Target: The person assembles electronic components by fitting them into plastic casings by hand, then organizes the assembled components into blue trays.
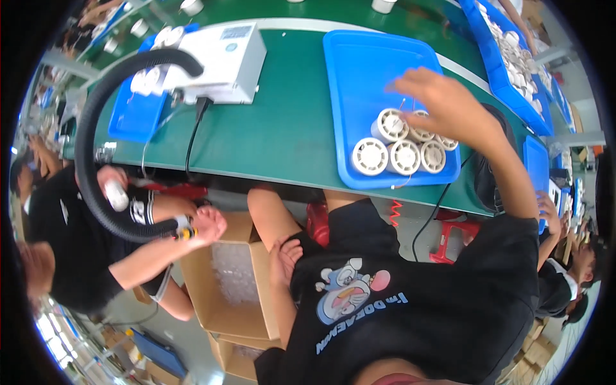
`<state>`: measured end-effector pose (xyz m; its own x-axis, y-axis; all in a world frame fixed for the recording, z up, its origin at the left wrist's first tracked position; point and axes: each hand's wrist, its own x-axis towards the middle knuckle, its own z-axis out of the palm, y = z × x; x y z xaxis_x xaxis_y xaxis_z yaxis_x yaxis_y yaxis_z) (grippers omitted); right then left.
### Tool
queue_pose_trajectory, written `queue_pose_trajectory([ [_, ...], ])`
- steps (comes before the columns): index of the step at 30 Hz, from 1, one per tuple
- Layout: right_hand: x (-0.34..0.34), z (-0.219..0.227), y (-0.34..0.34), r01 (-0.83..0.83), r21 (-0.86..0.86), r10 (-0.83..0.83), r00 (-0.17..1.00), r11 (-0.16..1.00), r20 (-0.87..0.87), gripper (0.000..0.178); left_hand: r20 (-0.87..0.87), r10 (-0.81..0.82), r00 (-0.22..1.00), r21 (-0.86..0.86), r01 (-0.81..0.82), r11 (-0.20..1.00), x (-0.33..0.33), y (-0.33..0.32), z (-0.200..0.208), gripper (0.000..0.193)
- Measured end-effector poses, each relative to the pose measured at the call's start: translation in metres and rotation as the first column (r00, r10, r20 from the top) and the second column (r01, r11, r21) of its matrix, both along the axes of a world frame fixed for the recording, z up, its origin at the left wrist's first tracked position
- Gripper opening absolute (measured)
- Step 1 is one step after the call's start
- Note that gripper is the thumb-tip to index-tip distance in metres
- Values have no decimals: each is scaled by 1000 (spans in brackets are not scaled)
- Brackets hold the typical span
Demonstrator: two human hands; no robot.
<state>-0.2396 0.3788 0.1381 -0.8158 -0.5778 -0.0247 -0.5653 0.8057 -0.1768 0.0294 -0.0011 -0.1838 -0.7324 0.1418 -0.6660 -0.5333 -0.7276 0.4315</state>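
Observation:
My right hand (433,99) is over a blue tray (359,70), its fingers spread and slightly blurred, with nothing visible in them. Just below it, at the tray's near end, several white cylindrical parts (370,156) stand with slotted round faces upward. Thin reddish wires stick out by some of them. The hand and wrist partly cover the parts at the right; whether the thumb touches one, I cannot tell. My left hand (286,256) rests at my lap against the black clothing, fingers loosely bent and apart, holding nothing that shows.
Left on the green bench (292,122) stands a white box-shaped device (234,61), with a black flexible hose (86,135) arching beside it. A co-worker's hand (208,224) is at the hose end. Below is an open carton (263,289); a blue bin (494,58) stands far right.

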Motion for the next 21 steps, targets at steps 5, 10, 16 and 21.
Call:
queue_pose_trajectory([
  [5, 24, -19, -16, 51, 185, -56, 998, 981, 21, 49, -93, -101, 991, -50, 97, 994, 2, 4, 4, 44],
  [10, 12, -26, -23, 196, 94, -216, 930, 976, 299, 50, -235, 12, 972, 66, 4, 998, -3, 12, -7, 38],
  [16, -21, -57, 0, 47, -72, -23, 950, 996, 311, 52, -303, 263, 916, 188, -213, 959, 21, 15, -17, 35],
  [21, -41, -71, -18, 152, 158, -163, 985, 976, 54, 46, -181, 562, 807, -102, -584, 806, 57, -37, -37, 36],
])
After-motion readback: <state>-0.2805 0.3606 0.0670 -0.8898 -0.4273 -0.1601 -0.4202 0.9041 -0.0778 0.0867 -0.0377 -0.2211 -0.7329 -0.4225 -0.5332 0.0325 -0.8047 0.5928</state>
